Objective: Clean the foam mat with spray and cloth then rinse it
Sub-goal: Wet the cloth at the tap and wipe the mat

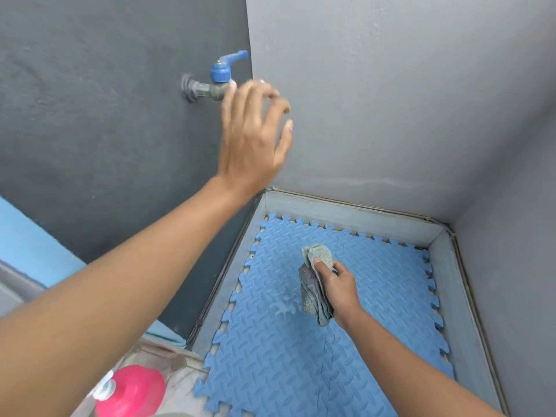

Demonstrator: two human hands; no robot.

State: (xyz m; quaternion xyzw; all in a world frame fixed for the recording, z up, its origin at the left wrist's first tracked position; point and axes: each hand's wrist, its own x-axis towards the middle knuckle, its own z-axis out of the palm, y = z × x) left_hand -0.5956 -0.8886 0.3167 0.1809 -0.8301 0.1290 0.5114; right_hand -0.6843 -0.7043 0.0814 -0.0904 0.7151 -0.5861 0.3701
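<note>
One mat [270,356] fills the basin [340,212] edge to edge, right hand [340,287] gripping a cloth [310,296] over it, left hand [252,136] loosely spread beside the far-left tap [219,73].

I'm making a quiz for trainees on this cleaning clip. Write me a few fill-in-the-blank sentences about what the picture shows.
1. The right hand grips a ____ over the foam mat.
2. The left hand is raised beside the tap, whose handle is coloured ____.
3. The bottle at lower left is coloured ____.
Missing words: cloth, blue, pink.
</note>
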